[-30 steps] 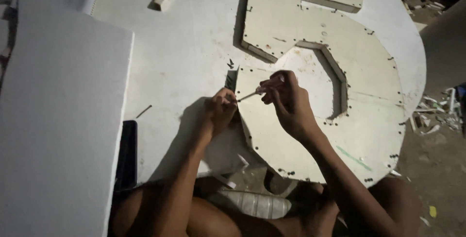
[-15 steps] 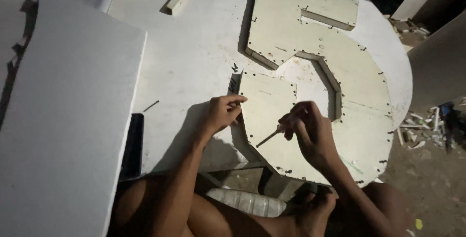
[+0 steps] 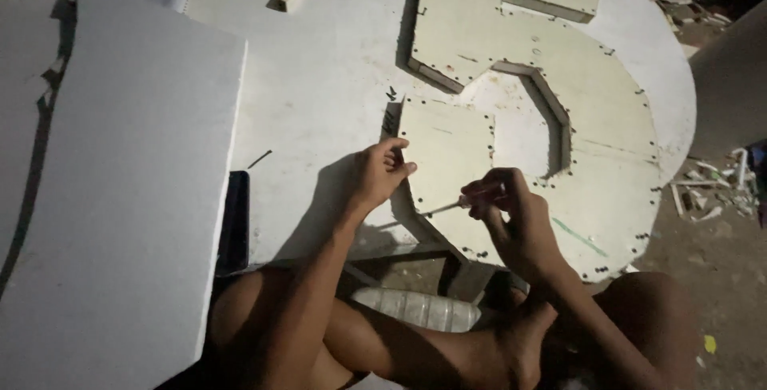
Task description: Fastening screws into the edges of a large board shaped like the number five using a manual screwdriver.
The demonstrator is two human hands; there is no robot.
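From the head view, the right hand [image 3: 511,214] has its grip clamped on a thin screwdriver [image 3: 447,207] whose tip meets the lower-left edge of the big cream cut-out panel [image 3: 527,78] lying on the round white surface [image 3: 319,78]. The left hand [image 3: 379,173] rests beside it, fingers loosely curled on nothing — close enough that a slipping tip could jab it. Steep tilt and dim light could make the tip skid and scar the panel.

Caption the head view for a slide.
Right hand drives a thin tool into the pale cutout panel; left hand steadies its edge.
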